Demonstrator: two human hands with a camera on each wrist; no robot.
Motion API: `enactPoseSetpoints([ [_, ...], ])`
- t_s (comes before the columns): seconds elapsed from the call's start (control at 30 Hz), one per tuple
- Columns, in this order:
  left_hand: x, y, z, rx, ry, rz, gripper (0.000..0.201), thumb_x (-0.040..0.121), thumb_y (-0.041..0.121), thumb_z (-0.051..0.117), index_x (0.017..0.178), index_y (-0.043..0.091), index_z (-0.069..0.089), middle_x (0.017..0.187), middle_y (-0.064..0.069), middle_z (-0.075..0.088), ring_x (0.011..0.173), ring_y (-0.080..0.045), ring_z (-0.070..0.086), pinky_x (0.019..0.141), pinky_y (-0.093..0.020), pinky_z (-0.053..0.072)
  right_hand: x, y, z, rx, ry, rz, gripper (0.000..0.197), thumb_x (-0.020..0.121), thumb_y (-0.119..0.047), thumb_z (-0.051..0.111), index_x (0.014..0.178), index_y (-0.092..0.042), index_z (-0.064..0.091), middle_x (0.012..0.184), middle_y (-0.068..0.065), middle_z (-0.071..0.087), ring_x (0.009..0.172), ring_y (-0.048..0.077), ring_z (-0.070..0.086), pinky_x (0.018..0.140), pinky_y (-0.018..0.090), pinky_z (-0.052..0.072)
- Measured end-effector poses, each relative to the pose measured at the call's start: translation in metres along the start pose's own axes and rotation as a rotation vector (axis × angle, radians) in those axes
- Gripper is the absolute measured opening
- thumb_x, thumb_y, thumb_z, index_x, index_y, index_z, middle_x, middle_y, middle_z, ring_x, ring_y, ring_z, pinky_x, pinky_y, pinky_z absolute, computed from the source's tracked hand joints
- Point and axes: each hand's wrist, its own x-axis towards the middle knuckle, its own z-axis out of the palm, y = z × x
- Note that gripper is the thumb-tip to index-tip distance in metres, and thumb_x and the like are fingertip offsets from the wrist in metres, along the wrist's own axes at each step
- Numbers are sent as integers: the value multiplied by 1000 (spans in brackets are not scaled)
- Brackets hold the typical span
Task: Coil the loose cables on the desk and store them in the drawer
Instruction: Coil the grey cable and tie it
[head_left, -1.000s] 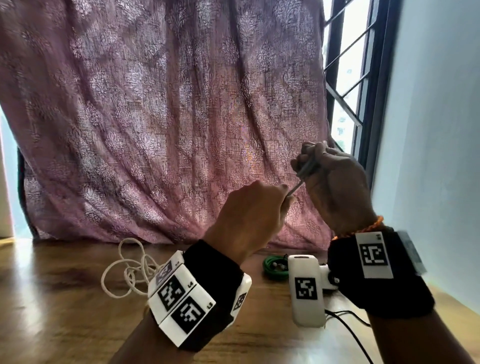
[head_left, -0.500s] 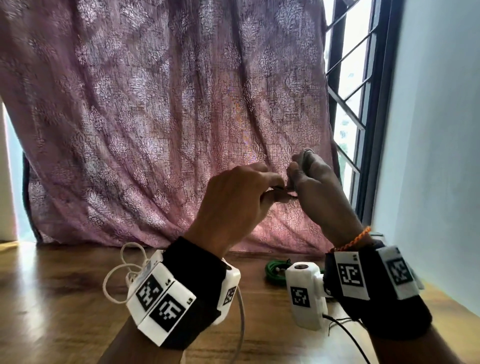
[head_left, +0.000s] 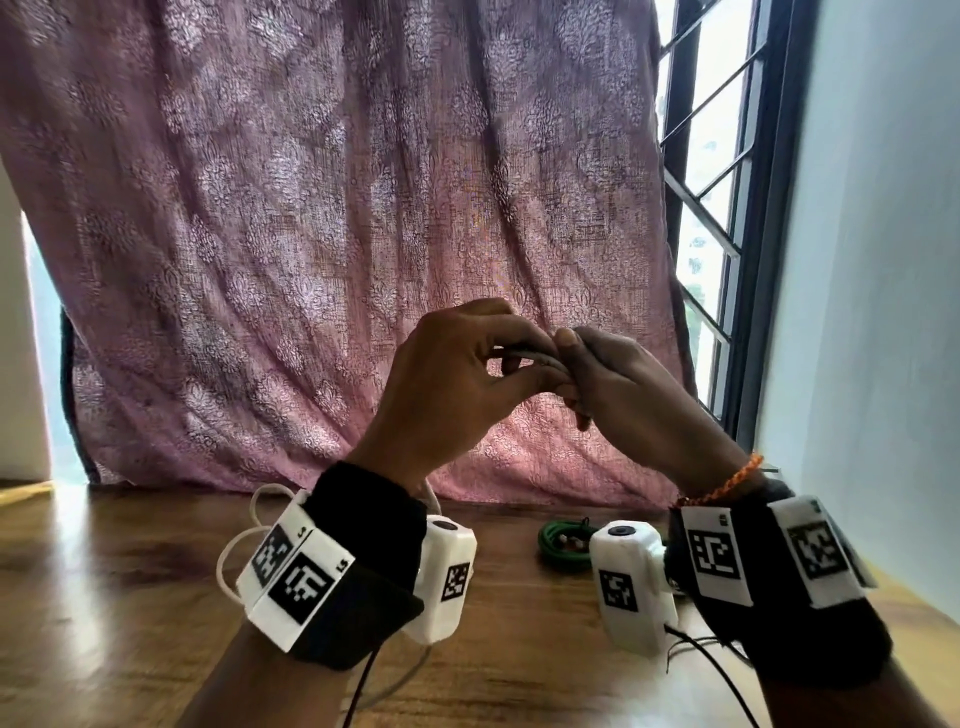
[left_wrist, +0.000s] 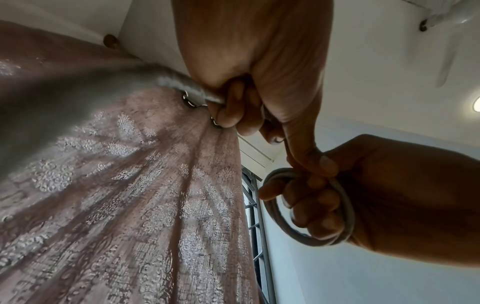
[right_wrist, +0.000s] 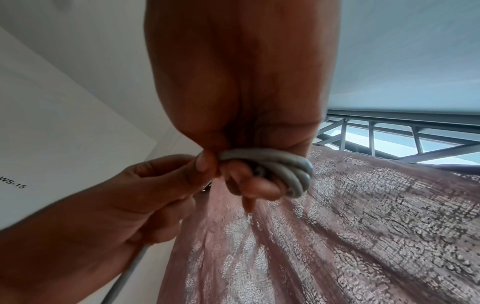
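Both hands are raised above the desk in front of the curtain. My right hand (head_left: 597, 379) has its fingers curled through a small coil of grey cable (right_wrist: 280, 164), which loops round them (left_wrist: 311, 207). My left hand (head_left: 467, 364) pinches the free strand of that grey cable (head_left: 530, 358) right beside the coil, thumb against fingers. The loose tail (right_wrist: 124, 273) runs down from the left hand. A loose white cable (head_left: 249, 530) lies on the desk behind the left wrist. A coiled green cable (head_left: 561, 545) lies on the desk between the wrists. No drawer is in view.
The wooden desk (head_left: 104, 597) stretches left and forward. A pink curtain (head_left: 311, 234) hangs behind it, with a barred window (head_left: 717, 182) at the right and a pale wall (head_left: 883, 260) beyond. Thin black wires (head_left: 727, 675) trail from the right wrist camera.
The left hand has risen and closed in on the right hand, bringing the grey strand up to the coil. The right hand has dropped slightly and turned toward it.
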Motion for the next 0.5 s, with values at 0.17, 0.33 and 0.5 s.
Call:
enactPoseSetpoints([
  [0.17, 0, -1, -2, -55, 10, 13, 14, 73, 24, 77, 83, 15, 74, 74, 6, 61, 59, 9, 50, 57, -4, 29, 0, 3, 1, 59, -8, -47, 44, 97, -41, 35, 61, -23, 52, 52, -9, 51, 51, 10, 47, 52, 45, 42],
  [0.33, 2, -2, -5, -132, 50, -13, 10, 78, 14, 73, 87, 12, 70, 77, 6, 61, 53, 11, 49, 51, -3, 28, -3, -4, -1, 144, -71, -39, 54, 91, -50, 33, 74, -11, 66, 48, -11, 52, 47, 2, 46, 51, 22, 35],
  [0.5, 3, -4, 0, -221, 36, -42, 11, 79, 32, 68, 89, 28, 70, 82, 8, 63, 70, -29, 61, 57, -50, 47, -5, -6, -3, 102, 13, -103, 52, 99, -40, 35, 66, -12, 64, 45, -9, 48, 42, 3, 42, 46, 20, 32],
])
